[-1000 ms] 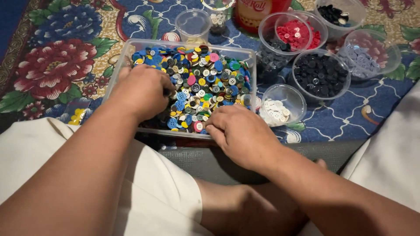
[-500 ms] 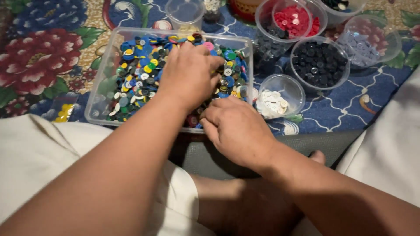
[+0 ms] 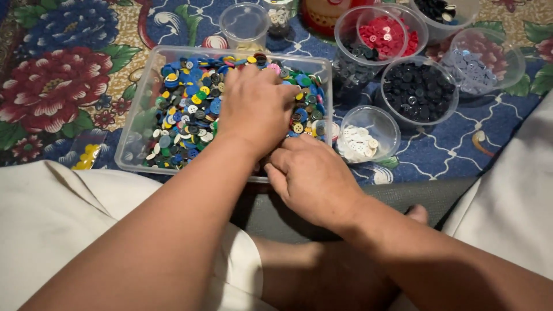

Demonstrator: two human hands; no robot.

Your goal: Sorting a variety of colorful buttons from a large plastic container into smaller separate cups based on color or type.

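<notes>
**Both hands in the tray of mixed buttons**

Nearest to us, our right hand [image 3: 314,178] rests at the near edge of the clear plastic tray [image 3: 133,124], knuckles up and fingers curled under; we cannot tell whether it holds anything. Just beyond it, and touching it, our left hand [image 3: 256,106] lies palm down on the mixed buttons [image 3: 184,115] in the middle of the tray, fingers loosely bent into the pile, and what they grip, if anything, is hidden. The tray sits on a flowered cloth [image 3: 52,86], and the buttons fill it in blue, green, yellow, white and dark colours.

Just beside the tray's right edge stands a small clear cup of white buttons [image 3: 366,135]. Farther off to the right is a round tub of black buttons [image 3: 417,89], then a tub of pale blue buttons [image 3: 478,66]. Beyond those is a tub of red buttons [image 3: 389,34]. At the tray's far edge stands an empty clear cup [image 3: 245,23].
</notes>
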